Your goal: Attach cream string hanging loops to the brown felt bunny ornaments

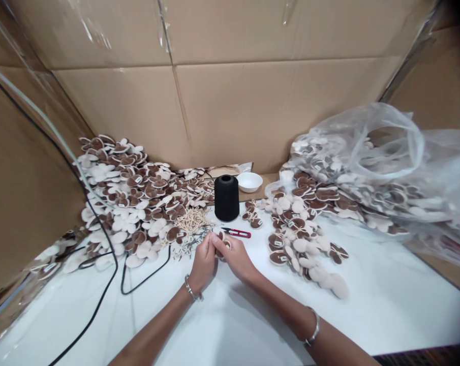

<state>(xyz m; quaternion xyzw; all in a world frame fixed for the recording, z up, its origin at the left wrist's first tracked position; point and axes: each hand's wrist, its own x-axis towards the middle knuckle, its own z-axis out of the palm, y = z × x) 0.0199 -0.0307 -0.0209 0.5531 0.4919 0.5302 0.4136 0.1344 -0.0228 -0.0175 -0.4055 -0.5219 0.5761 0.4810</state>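
Observation:
Both of my hands meet over the white table (214, 325), fingers closed around a small brown-and-cream fabric piece (227, 245) that they mostly cover. My left hand (204, 258) pinches it from the left, and my right hand (238, 256) grips it from the right with the thumb on top. Just behind the fingers lie red-handled thread snips (240, 233). Farther back stands a black cone of thread (226, 199). Short beige cords (193, 221) form a loose heap left of the cone, with dark thread scraps beside them.
Brown-and-cream fabric pieces (138, 193) are piled at left. More, some tied with beige cord, lie in a cluster (300, 234) at right. A clear plastic bag (390, 152) holds others. A white bowl (249, 182) sits behind the cone. A black cable (110, 244) crosses the left side; cardboard walls surround the table.

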